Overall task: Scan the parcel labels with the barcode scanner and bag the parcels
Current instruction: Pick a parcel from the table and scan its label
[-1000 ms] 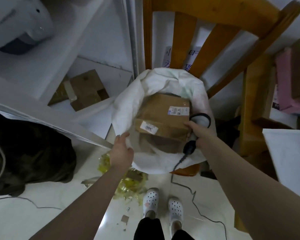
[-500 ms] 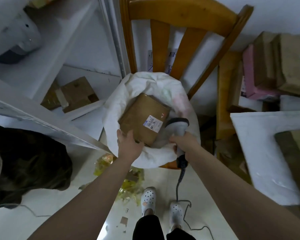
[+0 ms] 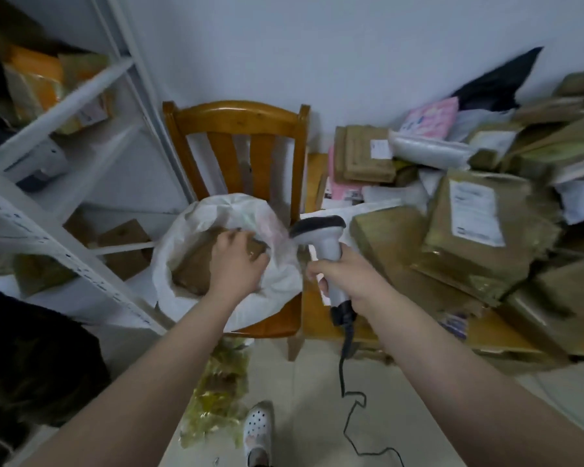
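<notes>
Head cam: R hand (image 3: 346, 279) grips the barcode scanner (image 3: 326, 242) by its handle; scanner stands approx upright, long axis top-to-bottom w/ slight lean, head up top facing left toward the white bag (image 3: 182, 237) on the chair (image 3: 236, 119) seat. L hand (image 3: 236, 261) is inside the bag, fingers curled over the brown parcel (image 3: 196, 266) lying in it.

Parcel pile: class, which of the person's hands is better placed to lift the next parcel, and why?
Probably the left. The right hand, though nearer the parcel pile, grips the barcode scanner; the left hand merely rests on the bagged parcel and holds no tool.
</notes>
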